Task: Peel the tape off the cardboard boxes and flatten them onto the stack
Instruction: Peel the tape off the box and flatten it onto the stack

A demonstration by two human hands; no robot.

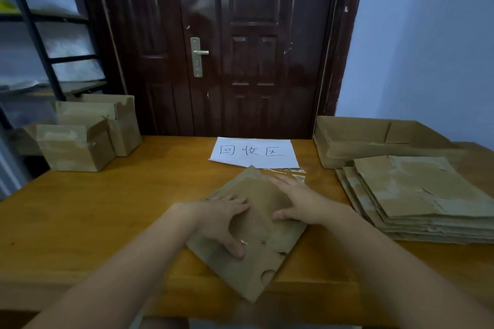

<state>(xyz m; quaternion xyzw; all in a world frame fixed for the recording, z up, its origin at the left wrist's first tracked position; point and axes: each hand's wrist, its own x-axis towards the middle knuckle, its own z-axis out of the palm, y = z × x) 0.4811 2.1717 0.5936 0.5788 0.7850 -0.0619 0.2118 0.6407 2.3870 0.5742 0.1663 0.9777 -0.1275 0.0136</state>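
Hands, left hand (227, 218) and right hand (299, 201), are pressing flat-palmed, fingers spread, on the flattened box (251, 235) at lower centre, stack (417, 195) lying toward frame right, nearer the right hand.

Both palms press a flattened box (251, 232): left hand (224, 222) spread, right hand (296, 200) beside it; stack (417, 197) further right.

A dark glossy door (240, 45) with a brass handle (199, 53) reflects a lamp. Blue wall (427, 48) right, perhaps shelving (48, 35) left, wooden table (93, 208) in front.
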